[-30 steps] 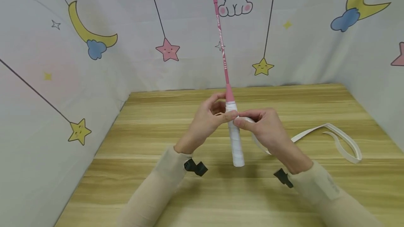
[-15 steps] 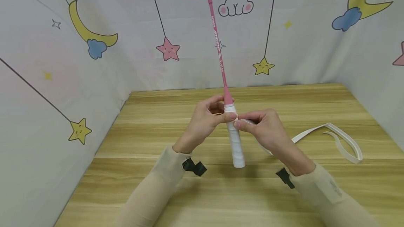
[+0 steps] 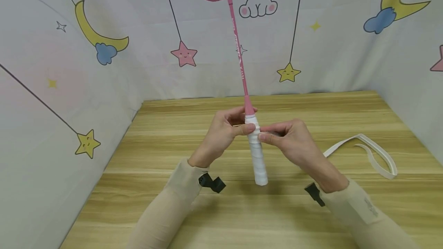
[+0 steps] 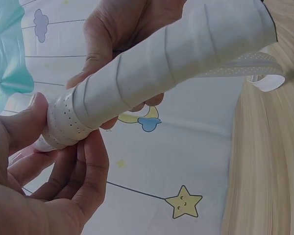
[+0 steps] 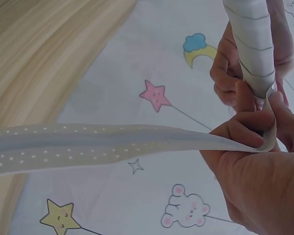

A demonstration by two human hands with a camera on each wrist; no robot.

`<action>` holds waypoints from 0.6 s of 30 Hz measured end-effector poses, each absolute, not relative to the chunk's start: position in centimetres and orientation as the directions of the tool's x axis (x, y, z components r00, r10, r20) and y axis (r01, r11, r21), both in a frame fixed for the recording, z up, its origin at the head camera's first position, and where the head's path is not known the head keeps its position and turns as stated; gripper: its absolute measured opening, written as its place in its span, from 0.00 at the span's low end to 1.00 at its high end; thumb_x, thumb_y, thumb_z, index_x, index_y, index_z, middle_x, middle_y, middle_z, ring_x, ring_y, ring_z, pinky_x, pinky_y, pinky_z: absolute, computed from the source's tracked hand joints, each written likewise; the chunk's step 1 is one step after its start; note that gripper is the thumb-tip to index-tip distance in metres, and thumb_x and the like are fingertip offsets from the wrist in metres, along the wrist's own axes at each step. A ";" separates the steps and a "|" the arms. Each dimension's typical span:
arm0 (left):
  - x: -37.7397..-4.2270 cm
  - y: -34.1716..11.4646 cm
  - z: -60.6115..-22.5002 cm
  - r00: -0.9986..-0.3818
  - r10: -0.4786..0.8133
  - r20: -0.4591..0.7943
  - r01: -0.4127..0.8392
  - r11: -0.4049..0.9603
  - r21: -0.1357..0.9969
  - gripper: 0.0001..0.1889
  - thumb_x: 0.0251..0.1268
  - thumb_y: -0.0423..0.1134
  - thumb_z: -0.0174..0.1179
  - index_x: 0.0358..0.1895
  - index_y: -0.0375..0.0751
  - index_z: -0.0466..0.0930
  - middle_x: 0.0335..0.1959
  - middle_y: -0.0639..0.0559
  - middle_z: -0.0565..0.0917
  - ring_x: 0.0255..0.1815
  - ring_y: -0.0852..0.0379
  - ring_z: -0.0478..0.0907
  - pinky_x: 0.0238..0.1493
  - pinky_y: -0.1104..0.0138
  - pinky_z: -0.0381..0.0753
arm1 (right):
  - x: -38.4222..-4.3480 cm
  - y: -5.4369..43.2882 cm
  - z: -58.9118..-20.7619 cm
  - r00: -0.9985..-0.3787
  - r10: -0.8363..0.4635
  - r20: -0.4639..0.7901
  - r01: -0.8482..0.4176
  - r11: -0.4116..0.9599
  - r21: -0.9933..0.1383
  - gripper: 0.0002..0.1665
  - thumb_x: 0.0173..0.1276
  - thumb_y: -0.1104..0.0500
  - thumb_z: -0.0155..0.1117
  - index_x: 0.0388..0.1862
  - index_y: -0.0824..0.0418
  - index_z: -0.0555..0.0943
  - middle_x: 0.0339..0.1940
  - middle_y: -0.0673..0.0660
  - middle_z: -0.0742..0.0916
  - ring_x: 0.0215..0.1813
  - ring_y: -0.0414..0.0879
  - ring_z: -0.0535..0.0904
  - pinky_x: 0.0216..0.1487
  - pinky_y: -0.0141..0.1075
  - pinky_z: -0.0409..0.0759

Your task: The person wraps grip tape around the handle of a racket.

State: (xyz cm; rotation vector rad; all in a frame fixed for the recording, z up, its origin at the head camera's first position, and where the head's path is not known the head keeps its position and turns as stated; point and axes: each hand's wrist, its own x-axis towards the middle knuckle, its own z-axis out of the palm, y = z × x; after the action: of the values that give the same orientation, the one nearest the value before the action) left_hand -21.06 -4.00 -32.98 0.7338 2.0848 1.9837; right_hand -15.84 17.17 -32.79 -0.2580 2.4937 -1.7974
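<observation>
A pink badminton racket [image 3: 238, 49] is held tilted over the table, its head cut off by the top edge of the head view. White wrapping in overlapping turns covers its handle [image 3: 258, 160]. My left hand [image 3: 223, 131] holds the handle's upper end, thumb in front and fingers behind. Just to the right, my right hand [image 3: 297, 141] pinches a white overgrip tape [image 5: 88, 144] against the handle. In the left wrist view, perforated tape [image 4: 63, 117] circles the handle beside the left thumb. The tape's loose end lies on the table at the right.
The wood-grain table [image 3: 145, 203] lies under both arms. A white cloth backdrop [image 3: 221, 76] with printed stars and moons rises behind it and along both sides. Small black devices [image 3: 212, 183] sit at both wrists.
The racket has turned about its shaft, so its head looks narrower. Its shaft has tilted slightly left and the handle has dropped a little. Both hands keep their hold.
</observation>
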 end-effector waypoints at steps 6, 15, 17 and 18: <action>-21.1 -4.0 -33.1 -0.864 0.462 0.201 0.206 -0.039 0.978 0.21 0.75 0.26 0.66 0.69 0.31 0.83 0.42 0.56 0.88 0.45 0.58 0.84 0.51 0.66 0.84 | -15.7 17.2 -32.7 -0.990 -0.131 0.046 -0.085 0.306 -0.948 0.15 0.74 0.55 0.77 0.54 0.63 0.93 0.46 0.53 0.97 0.45 0.37 0.87 0.52 0.35 0.87; -21.5 -4.4 -33.0 -0.850 0.490 0.191 0.189 -0.056 0.980 0.22 0.77 0.27 0.64 0.71 0.32 0.81 0.42 0.60 0.88 0.46 0.58 0.82 0.54 0.66 0.83 | -16.4 17.2 -32.6 -0.994 -0.105 -0.031 -0.004 0.318 -0.948 0.16 0.72 0.49 0.79 0.52 0.57 0.95 0.34 0.43 0.92 0.42 0.46 0.82 0.55 0.42 0.81; -21.6 -4.6 -33.0 -0.843 0.505 0.186 0.180 -0.061 0.982 0.22 0.77 0.27 0.64 0.71 0.31 0.81 0.41 0.61 0.87 0.45 0.58 0.81 0.55 0.66 0.82 | -16.5 17.3 -32.6 -0.993 -0.109 -0.047 0.010 0.318 -0.948 0.16 0.72 0.50 0.80 0.51 0.57 0.94 0.33 0.43 0.91 0.43 0.46 0.82 0.56 0.42 0.80; -21.7 -4.6 -33.0 -0.840 0.512 0.181 0.172 -0.066 0.983 0.22 0.77 0.27 0.64 0.71 0.31 0.81 0.41 0.60 0.87 0.45 0.58 0.81 0.55 0.66 0.82 | -16.6 17.3 -32.6 -0.992 -0.111 -0.055 0.017 0.321 -0.947 0.16 0.72 0.49 0.80 0.51 0.58 0.94 0.33 0.43 0.91 0.44 0.46 0.82 0.56 0.42 0.80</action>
State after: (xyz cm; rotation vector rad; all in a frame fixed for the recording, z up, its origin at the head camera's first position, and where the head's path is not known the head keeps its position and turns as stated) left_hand -21.71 -4.63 -33.04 0.7412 1.9591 1.9943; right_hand -16.61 17.28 -32.59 -0.0876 2.4618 -1.7672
